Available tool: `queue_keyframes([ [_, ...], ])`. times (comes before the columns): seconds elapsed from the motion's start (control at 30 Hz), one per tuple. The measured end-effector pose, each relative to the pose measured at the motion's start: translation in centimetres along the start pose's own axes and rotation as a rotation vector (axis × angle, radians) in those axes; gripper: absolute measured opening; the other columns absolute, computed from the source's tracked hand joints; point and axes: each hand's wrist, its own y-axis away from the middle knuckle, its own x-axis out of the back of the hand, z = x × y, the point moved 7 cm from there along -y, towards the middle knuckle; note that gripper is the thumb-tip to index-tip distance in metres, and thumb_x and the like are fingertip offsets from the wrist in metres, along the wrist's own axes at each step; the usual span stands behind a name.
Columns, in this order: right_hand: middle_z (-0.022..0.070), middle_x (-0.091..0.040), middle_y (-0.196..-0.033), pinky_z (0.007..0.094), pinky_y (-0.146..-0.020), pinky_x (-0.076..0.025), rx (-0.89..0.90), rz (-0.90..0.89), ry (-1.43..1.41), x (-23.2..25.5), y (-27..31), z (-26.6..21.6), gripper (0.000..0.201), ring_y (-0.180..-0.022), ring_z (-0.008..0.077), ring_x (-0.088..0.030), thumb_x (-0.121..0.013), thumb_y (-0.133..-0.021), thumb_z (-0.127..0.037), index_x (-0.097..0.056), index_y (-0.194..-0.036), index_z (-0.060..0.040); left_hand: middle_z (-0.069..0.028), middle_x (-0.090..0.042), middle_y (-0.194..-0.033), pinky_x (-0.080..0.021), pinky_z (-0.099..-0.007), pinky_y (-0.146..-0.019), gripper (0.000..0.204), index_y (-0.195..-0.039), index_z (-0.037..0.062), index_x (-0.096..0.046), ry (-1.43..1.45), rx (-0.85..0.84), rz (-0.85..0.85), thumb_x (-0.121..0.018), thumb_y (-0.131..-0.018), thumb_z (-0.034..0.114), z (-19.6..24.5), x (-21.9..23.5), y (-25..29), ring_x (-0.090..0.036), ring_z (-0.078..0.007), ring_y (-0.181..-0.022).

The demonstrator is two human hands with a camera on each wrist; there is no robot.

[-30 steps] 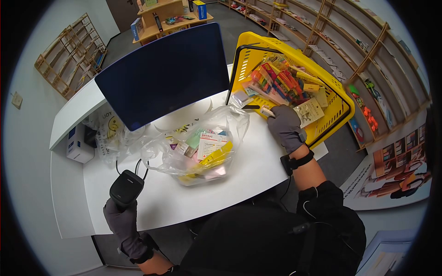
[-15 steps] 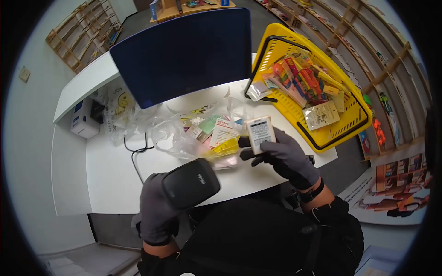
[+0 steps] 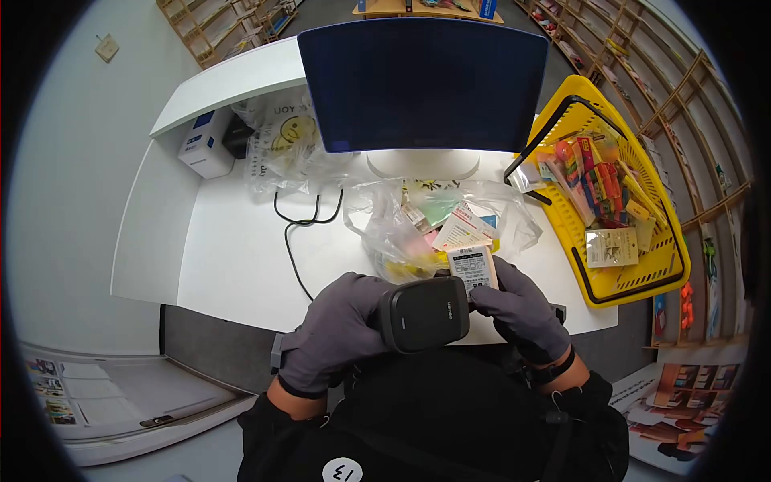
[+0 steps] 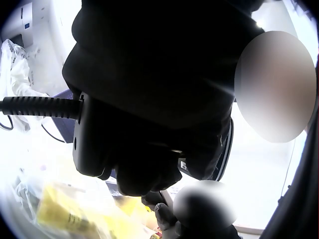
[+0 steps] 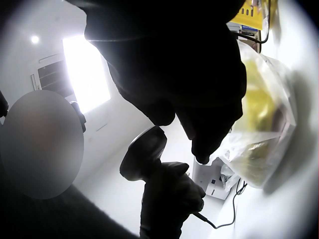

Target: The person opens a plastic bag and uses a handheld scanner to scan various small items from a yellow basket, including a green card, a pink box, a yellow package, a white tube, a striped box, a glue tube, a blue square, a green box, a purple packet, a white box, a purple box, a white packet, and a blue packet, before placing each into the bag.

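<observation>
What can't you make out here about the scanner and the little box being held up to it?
- Head view: the scanner covers the lower end of the small box; its label print is too small to read.
- Left wrist view: the left hand is a dark, backlit silhouette.
- Right wrist view: the right hand hides the box entirely.

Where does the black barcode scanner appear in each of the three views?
Head: the barcode scanner is at lower centre, gripped by the left hand.
Left wrist: it fills the centre left, cable exiting left.
Right wrist: its head shows at lower centre.
Shared landmark: the clear plastic bag.
</observation>
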Motion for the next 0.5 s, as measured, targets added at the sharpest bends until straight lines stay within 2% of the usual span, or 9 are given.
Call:
queue_keyframes([
  [0.03,0.0087,-0.076,-0.128,0.025,-0.081,-0.052,0.006,0.034,-0.007,0.1,0.1,0.0,0.057,-0.101,0.0115,-0.07,-0.066,-0.103,-0.011,-0.056,-0.158,0.0035,-0.0127,-0.082,-0.091,-0.059,-0.0359,-0.076,0.033,-0.108,0.0105,-0.085,0.007,-0.005,0.008,-0.095,-0.078,0.019,0.0,0.0,0.0,-0.079,-0.0327,-0.081],
  [0.2,0.0093,-0.075,-0.13,0.0255,-0.083,-0.052,0.072,0.03,-0.005,-0.1,0.1,-0.2,0.057,-0.103,0.0125,-0.07,-0.066,-0.103,-0.011,-0.056,-0.158,0.0037,-0.0132,-0.082,-0.092,-0.06,-0.0356,-0.076,0.034,-0.109,0.0097,-0.085,0.019,-0.014,0.012,-0.096,-0.078,0.017,-0.1,0.0,-0.1,-0.08,-0.0305,-0.082],
  [0.33,0.0077,-0.077,-0.125,0.0277,-0.084,-0.055,0.09,0.045,0.0,-0.3,0.2,-0.8,0.055,-0.103,0.0128,-0.07,-0.065,-0.104,-0.011,-0.058,-0.156,0.0031,-0.0132,-0.083,-0.091,-0.06,-0.0341,-0.075,0.034,-0.109,0.0078,-0.085,0.126,-0.026,0.017,-0.096,-0.078,0.016,-0.2,0.2,0.2,-0.081,-0.0263,-0.079],
  [0.43,0.0106,-0.081,-0.118,0.0325,-0.085,-0.058,0.382,0.006,0.511,-1.1,0.5,-4.5,0.052,-0.099,0.0189,-0.076,-0.066,-0.104,-0.012,-0.063,-0.155,-0.0027,-0.0126,-0.082,-0.088,-0.059,-0.0327,-0.073,0.033,-0.107,0.0056,-0.085,-0.025,-0.026,0.069,-0.096,-0.078,0.014,0.8,3.3,1.4,-0.08,-0.0211,-0.075],
  [0.47,0.0106,-0.081,-0.118,0.0325,-0.085,-0.058,0.378,0.014,0.511,-1.2,0.3,-5.2,0.052,-0.099,0.0189,-0.076,-0.066,-0.104,-0.012,-0.063,-0.155,-0.0027,-0.0126,-0.082,-0.088,-0.059,-0.0327,-0.073,0.033,-0.107,0.0056,-0.085,-0.02,-0.028,0.061,-0.096,-0.078,0.014,-0.6,3.7,1.9,-0.08,-0.0211,-0.075],
  [0.5,0.0117,-0.081,-0.114,0.0353,-0.084,-0.058,0.451,0.06,0.701,-1.6,0.1,-6.6,0.048,-0.098,0.0224,-0.076,-0.067,-0.103,-0.013,-0.066,-0.151,-0.0047,-0.0115,-0.082,-0.086,-0.059,-0.0323,-0.072,0.031,-0.106,0.005,-0.085,0.002,-0.005,0.163,-0.096,-0.078,0.014,-3.0,4.5,2.7,-0.078,-0.0193,-0.073],
])
